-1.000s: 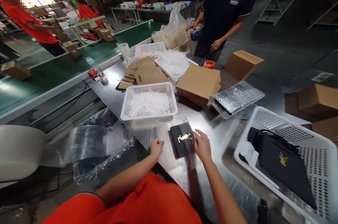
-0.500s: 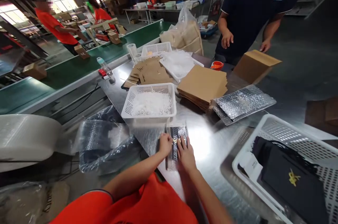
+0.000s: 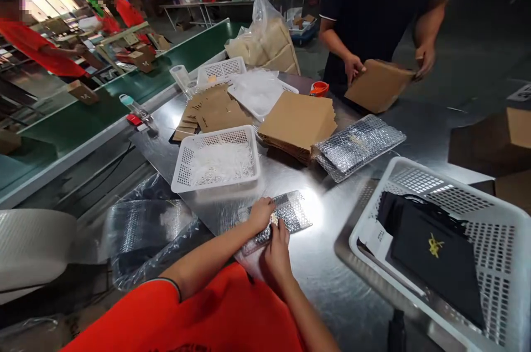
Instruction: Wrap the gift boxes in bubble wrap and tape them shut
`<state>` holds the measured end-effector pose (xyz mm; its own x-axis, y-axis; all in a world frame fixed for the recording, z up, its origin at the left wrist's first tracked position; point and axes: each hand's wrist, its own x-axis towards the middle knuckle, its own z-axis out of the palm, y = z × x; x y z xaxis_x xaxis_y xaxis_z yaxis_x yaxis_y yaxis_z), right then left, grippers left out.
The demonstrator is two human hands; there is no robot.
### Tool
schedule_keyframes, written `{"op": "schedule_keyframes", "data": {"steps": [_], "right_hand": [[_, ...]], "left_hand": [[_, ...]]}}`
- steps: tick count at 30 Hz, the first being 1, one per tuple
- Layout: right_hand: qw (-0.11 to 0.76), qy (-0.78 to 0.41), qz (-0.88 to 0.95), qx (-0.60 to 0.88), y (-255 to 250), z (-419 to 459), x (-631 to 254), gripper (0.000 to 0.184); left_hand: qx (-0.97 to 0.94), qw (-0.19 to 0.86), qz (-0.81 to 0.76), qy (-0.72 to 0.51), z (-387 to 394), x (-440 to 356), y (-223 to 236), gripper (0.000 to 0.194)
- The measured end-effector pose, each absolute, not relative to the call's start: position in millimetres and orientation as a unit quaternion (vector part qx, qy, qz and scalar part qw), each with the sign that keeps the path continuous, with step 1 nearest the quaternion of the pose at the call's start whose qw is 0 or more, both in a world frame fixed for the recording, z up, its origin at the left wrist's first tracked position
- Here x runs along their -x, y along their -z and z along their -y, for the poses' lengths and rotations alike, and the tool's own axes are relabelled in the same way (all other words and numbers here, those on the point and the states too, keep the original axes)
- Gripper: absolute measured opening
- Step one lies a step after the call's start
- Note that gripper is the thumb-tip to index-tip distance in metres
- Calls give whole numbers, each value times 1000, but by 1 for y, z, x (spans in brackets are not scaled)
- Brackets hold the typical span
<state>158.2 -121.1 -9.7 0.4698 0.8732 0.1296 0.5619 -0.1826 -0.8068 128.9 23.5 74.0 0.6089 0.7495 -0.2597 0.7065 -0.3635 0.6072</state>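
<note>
A dark, flat package in clear bubble wrap (image 3: 296,209) lies at a slant on the metal table in front of me. My left hand (image 3: 260,216) rests on top of its middle, fingers curled in and closed on the wrap. Right beside it, my right hand (image 3: 279,252) grips the package's near edge, thumb and fingers drawn together. Parts of the package are covered by both hands. Another bubble-wrapped package (image 3: 359,144) lies farther off to the right.
A white basket of shredded paper (image 3: 176,177) stands ahead, beside stacked cardboard (image 3: 298,119). At right, a white basket (image 3: 516,263) holds black bags (image 3: 431,258). A bubble-wrap roll (image 3: 33,247) is at left. Opposite, a person in a dark shirt holds a cardboard box (image 3: 377,86).
The package has turned from pointing away from me to a slant toward the right. My right hand has gone from lying flat to gripping. The person opposite has taken hold of the box.
</note>
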Motion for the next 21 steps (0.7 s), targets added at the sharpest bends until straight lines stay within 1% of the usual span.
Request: {"op": "schedule_keyframes", "data": {"steps": [4, 5, 8, 11, 13, 14, 18, 21], "right_hand": [[452, -223, 472, 723, 11, 128, -163, 53], [461, -228, 460, 723, 11, 128, -163, 50], [500, -243, 431, 711, 11, 129, -162, 47], [532, -256, 412, 693, 13, 134, -164, 46], [541, -257, 406, 690, 13, 135, -164, 45], [544, -257, 404, 689, 12, 134, -163, 46], [541, -264, 440, 666, -3, 119, -152, 56], [516, -227, 462, 685, -19, 120, -154, 49]], "left_hand": [[-837, 322, -443, 1, -9, -126, -73, 16], [-840, 319, -440, 9, -5, -124, -74, 17], [-859, 292, -418, 40, 8, -115, -76, 40], [-886, 237, -390, 80, 18, -107, -77, 64], [-895, 209, -383, 99, 21, -105, -77, 76], [-898, 198, -379, 107, 20, -105, -77, 77], [-914, 177, -340, 134, 7, -101, -82, 72], [-934, 175, -277, 146, -5, -89, -85, 76]]}}
